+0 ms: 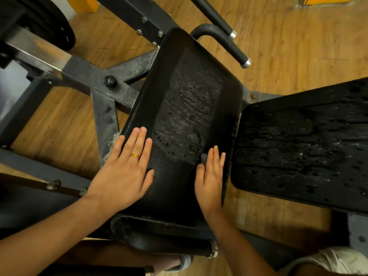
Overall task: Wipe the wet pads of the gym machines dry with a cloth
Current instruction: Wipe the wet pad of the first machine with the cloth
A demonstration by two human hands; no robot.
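Both hands are down flat on the near pad (179, 186), closest to the camera. The left hand (127, 172), the one with the gold ring (135, 155), has its fingers straight and close together, just bracing the lower left corner and holding nothing. The right hand (210, 180) is flat too, fingers straight, pressing on what looks like the cloth (204, 157). Only a dark scrap pokes out by the index finger, the rest is hidden under the palm. So I'd say we're mid-wipe on this pad: the side strips look matte and dry, but the middle strip is covered in droplets. Next move probably wants the right hand pushing the cloth up through that wet centre with steady pressure. Further out to the right, the second pad (298, 146) is soaked all over, not done yet by the look of it. Beyond that it's just the black frame (103, 76), a handle (235, 48) and the wooden floor (298, 46).
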